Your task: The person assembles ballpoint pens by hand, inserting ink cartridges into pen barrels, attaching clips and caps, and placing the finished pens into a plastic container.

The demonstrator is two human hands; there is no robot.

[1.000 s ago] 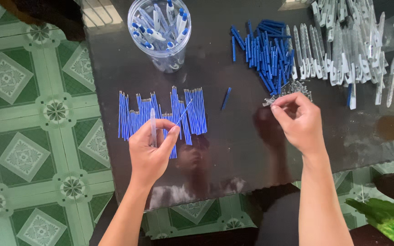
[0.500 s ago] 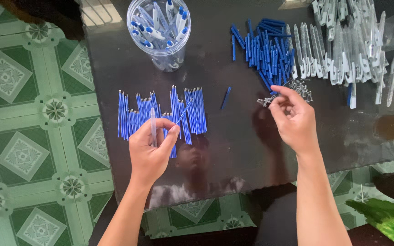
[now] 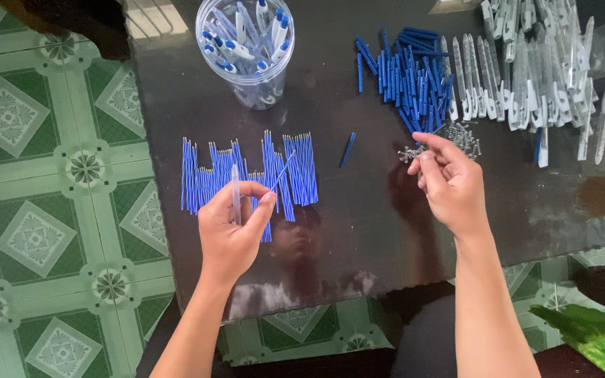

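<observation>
Left hand (image 3: 232, 227) fingers pinch a clear pen barrel (image 3: 235, 192) and blue refill (image 3: 281, 172) upright; right hand (image 3: 449, 178) fingers pinch a spring (image 3: 406, 154) well right of the barrel.

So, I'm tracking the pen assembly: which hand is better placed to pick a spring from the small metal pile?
Probably the right hand: its fingertips sit at the edge of the spring pile, while the left hand holds a clear barrel and a refill.
</observation>
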